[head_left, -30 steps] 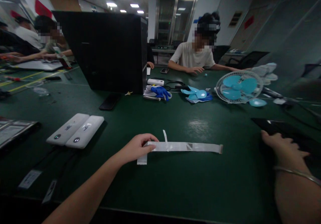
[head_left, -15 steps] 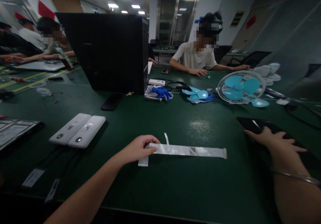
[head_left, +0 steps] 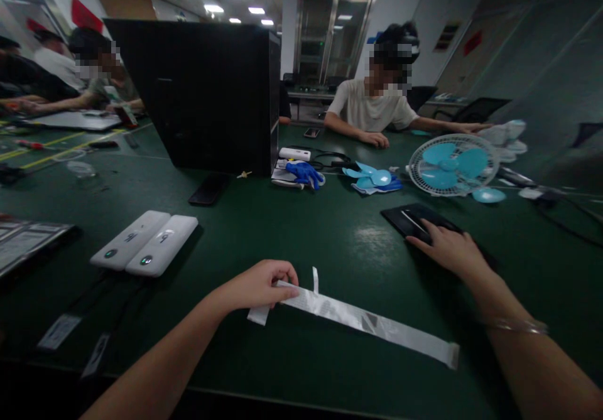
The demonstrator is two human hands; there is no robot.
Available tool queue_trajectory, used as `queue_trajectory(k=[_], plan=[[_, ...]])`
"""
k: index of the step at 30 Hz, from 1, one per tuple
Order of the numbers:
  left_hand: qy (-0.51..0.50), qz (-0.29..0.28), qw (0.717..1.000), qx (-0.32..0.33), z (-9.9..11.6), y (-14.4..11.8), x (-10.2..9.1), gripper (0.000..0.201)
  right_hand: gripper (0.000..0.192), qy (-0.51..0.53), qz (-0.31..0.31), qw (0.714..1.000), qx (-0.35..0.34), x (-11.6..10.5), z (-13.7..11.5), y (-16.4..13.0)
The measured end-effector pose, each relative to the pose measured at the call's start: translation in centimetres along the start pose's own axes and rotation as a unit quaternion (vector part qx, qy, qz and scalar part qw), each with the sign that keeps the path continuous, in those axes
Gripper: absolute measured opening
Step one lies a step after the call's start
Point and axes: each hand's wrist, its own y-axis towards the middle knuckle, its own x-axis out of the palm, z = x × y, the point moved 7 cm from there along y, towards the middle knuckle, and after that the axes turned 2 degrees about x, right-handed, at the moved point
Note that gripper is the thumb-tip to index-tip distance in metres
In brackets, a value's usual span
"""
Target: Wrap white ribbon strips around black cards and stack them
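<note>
My left hand [head_left: 259, 285] pinches the left end of a long white flat ribbon cable [head_left: 367, 323], which lies on the green table [head_left: 301, 231] and slants down to the right. My right hand [head_left: 450, 247] rests flat, fingers spread, on a flat black panel [head_left: 409, 218] right of centre. A metal bangle circles my right wrist.
Two white rectangular devices [head_left: 146, 244] lie at the left. A tall black computer case [head_left: 202, 93] stands behind, with a dark phone [head_left: 210, 189] and blue gloves [head_left: 304, 172] near it. A white-and-blue desk fan [head_left: 450, 164] lies at the right. A seated person [head_left: 377, 109] faces me; others sit at far left.
My right hand slid the black panel leftward toward the table's middle. The ribbon cable's free end swung toward me, so it now lies slanted while my left hand keeps its end.
</note>
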Motion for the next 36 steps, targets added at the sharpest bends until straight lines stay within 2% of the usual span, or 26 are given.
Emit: queue_trajectory(k=[3,5,7,10,13,16,19,25,27,29,31,33,36], plan=[[0.0,-0.005,1.0,0.01,0.0,0.1,0.2,0.026,0.079,-0.005,0.032,0.991,-0.133,-0.5,-6.5,-1.7],[-0.006,-0.017,1.0,0.016,0.1,0.0,0.4,0.024,0.078,0.016,0.048,0.971,-0.234,-1.3,-10.9,-3.9],[-0.001,-0.029,0.999,0.018,0.2,-0.1,0.5,0.023,0.079,0.054,0.038,0.946,-0.318,-2.3,-14.7,-6.4],[0.014,-0.032,0.999,0.021,0.3,-0.3,0.3,0.022,0.08,0.096,-0.009,0.909,-0.405,-3.5,-18.9,-10.2],[0.004,-0.043,0.999,0.024,0.3,-0.4,0.3,0.025,0.081,0.12,-0.053,0.879,-0.459,-4.2,-21.4,-13.2],[-0.001,-0.061,0.998,0.011,0.0,-0.4,0.5,0.029,0.082,0.141,-0.078,0.861,-0.483,-4.5,-22.4,-14.9],[0.005,-0.059,0.998,0.007,-0.1,-0.3,0.5,0.03,0.081,0.157,-0.094,0.855,-0.486,-4.6,-22.6,-15.3],[-0.001,0.0,1.0,0.005,0.0,0.0,-0.3,0.027,0.052,0.236,-0.13,0.839,-0.473,-6.3,-21.0,-14.4],[-0.008,0.025,1.0,0.008,0.0,0.1,-0.6,0.026,0.048,0.268,-0.162,0.828,-0.465,-6.8,-20.2,-14.3],[-0.015,0.051,0.998,0.017,0.0,0.3,-0.9,0.026,0.051,0.288,-0.21,0.821,-0.445,-6.7,-19.4,-14.2],[-0.024,0.074,0.997,0.026,0.1,0.4,-1.1,0.027,0.063,0.286,-0.233,0.823,-0.431,-6.4,-18.9,-14.5],[-0.033,0.091,0.995,0.026,0.0,0.5,-1.2,0.028,0.073,0.26,-0.207,0.834,-0.441,-6.4,-18.9,-14.9],[-0.047,0.094,0.994,0.012,0.0,0.6,-1.0,0.029,0.066,0.193,-0.117,0.847,-0.482,-7.0,-19.5,-15.7]])
